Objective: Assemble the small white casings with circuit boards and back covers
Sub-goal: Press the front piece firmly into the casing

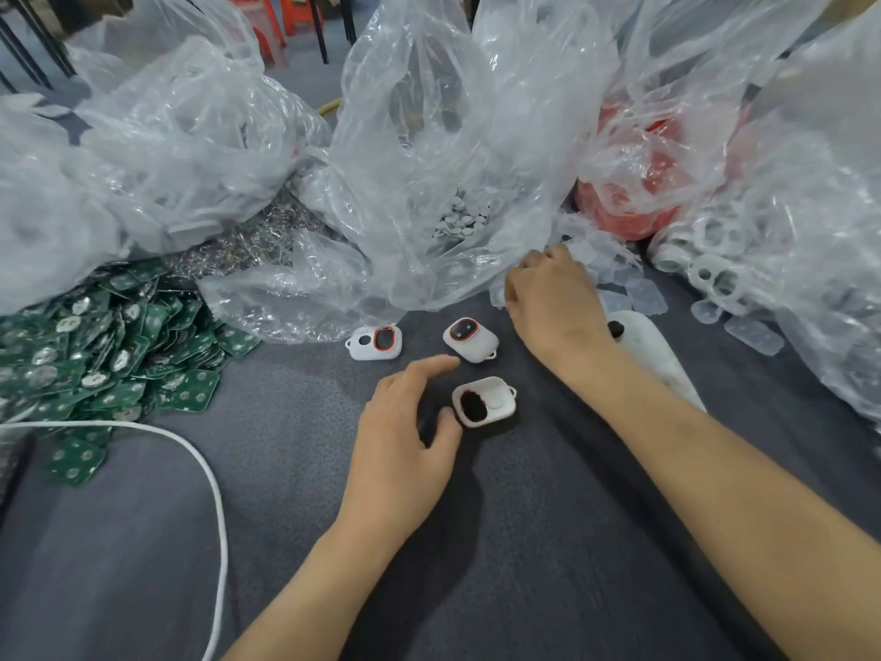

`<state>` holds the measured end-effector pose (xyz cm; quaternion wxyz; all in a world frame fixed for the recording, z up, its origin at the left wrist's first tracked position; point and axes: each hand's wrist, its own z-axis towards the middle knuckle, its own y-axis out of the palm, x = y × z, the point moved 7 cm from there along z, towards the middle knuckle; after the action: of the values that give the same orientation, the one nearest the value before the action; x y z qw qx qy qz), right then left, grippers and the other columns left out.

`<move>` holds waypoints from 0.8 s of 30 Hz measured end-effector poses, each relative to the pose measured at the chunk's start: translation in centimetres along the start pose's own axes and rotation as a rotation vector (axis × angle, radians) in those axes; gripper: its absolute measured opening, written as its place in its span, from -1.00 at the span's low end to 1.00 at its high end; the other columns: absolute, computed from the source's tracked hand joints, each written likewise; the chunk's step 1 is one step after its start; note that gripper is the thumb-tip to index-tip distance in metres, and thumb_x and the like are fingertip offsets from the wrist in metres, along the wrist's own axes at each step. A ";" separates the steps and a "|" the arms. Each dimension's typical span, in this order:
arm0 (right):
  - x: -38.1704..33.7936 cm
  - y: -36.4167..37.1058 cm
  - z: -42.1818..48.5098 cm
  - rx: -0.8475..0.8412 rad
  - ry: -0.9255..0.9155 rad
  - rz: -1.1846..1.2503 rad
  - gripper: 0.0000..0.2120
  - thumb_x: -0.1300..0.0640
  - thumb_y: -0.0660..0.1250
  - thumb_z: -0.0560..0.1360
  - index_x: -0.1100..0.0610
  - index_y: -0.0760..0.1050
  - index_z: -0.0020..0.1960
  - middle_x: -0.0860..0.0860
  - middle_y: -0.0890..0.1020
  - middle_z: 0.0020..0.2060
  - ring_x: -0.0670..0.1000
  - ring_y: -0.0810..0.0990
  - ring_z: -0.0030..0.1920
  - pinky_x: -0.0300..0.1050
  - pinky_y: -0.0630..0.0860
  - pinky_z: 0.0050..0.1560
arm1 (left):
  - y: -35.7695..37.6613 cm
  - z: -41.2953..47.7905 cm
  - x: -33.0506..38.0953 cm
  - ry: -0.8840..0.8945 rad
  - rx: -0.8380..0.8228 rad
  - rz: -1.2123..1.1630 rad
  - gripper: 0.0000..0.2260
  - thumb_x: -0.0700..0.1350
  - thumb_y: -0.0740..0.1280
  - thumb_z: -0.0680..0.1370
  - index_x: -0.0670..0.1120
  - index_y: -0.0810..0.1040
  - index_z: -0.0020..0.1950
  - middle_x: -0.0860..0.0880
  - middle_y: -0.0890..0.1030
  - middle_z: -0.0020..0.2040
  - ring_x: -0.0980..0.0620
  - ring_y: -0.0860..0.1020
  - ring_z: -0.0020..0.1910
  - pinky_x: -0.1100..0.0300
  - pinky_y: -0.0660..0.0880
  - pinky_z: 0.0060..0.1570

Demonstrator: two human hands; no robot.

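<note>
The open white casing (484, 402) lies at the grey cloth's (295, 469) middle beside the left hand (405, 436) — grip spread, empty — so brace it there while the right hand (555, 302), curled with contents unseen, lifts one of the clear covers (646, 295).

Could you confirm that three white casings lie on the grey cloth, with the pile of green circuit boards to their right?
Not quite: the head view shows the pile of green circuit boards to the left of the three white casings, which do lie on the grey cloth.
</note>
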<state>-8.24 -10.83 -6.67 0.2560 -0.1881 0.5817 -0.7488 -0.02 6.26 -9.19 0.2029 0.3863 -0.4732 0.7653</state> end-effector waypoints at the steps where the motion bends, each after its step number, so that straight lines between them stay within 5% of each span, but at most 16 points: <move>1: 0.1 -0.3 -0.2 0.030 -0.008 0.013 -0.82 0.18 0.23 0.56 0.18 0.55 0.10 0.08 0.55 0.11 0.12 0.37 0.20 -0.04 0.35 0.11 | -0.1 0.0 -0.1 -0.013 0.013 -0.027 -0.51 -0.28 0.34 0.47 0.33 0.42 0.11 0.40 0.52 0.00 0.20 0.49 -0.07 0.45 0.34 -0.04; 4: 0.7 -2.5 -1.5 0.248 0.044 0.331 -0.90 0.22 0.26 0.53 0.19 0.53 -0.01 0.08 0.58 -0.02 0.10 0.45 0.09 -0.08 0.39 0.05 | -0.3 0.0 -0.5 -0.034 0.035 -0.068 -0.53 -0.27 0.33 0.50 0.34 0.43 0.09 0.18 0.58 0.04 0.23 0.51 -0.03 0.54 0.32 -0.06; 7: 1.7 -4.6 -3.9 0.412 0.185 0.853 -0.91 0.26 0.29 0.49 0.11 0.49 -0.15 -0.05 0.59 -0.26 -0.06 0.55 -0.19 -0.30 0.44 -0.16 | -0.3 0.1 -0.5 -0.037 0.046 -0.132 -0.66 -0.16 0.27 0.49 0.27 0.46 0.11 0.18 0.62 0.05 0.23 0.54 0.04 0.51 0.35 -0.01; 11: 0.7 -4.2 -6.7 0.290 0.304 1.405 -0.88 0.29 0.29 0.52 0.11 0.47 -0.15 0.00 0.63 -0.36 -0.07 0.56 -0.39 -0.27 0.45 -0.38 | -0.6 0.3 -0.6 -0.068 0.088 -0.356 -0.73 0.00 0.29 0.49 0.24 0.47 0.17 0.23 0.64 0.05 0.20 0.58 0.11 0.26 0.46 0.10; 13: -0.3 -3.3 -7.6 0.152 0.317 1.568 -0.89 0.31 0.28 0.53 0.15 0.48 -0.14 0.02 0.63 -0.38 -0.03 0.55 -0.41 -0.25 0.46 -0.40 | -0.6 0.5 -0.5 -0.103 0.067 -0.544 -0.68 0.06 0.36 0.48 0.20 0.46 0.22 0.16 0.66 0.06 0.14 0.63 0.06 0.28 0.50 0.03; 19: -1.9 -2.1 -8.5 -0.013 0.267 1.534 -0.93 0.33 0.32 0.51 0.22 0.51 -0.14 0.14 0.60 -0.40 0.01 0.54 -0.42 -0.22 0.48 -0.38 | -0.9 0.7 -0.6 -0.150 0.087 -0.688 -0.72 0.02 0.34 0.45 0.02 0.56 0.15 -0.01 0.70 -0.18 0.04 0.68 -0.23 0.25 0.59 -0.10; 24: -1.9 -1.9 -8.4 -0.037 0.243 1.490 -0.91 0.33 0.34 0.49 0.19 0.53 -0.16 0.05 0.61 -0.41 -0.01 0.55 -0.42 -0.21 0.49 -0.37 | -0.9 0.8 -0.9 -0.155 0.116 -0.649 -0.82 -0.28 0.35 0.50 -0.01 0.62 -0.04 0.03 0.68 -0.29 0.13 0.61 -0.34 0.32 0.54 -0.22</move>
<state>-11.92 -2.82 -6.96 0.6254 0.3348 0.5917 -0.3830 1.46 6.02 -9.22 0.3771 0.5846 -0.2955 0.6548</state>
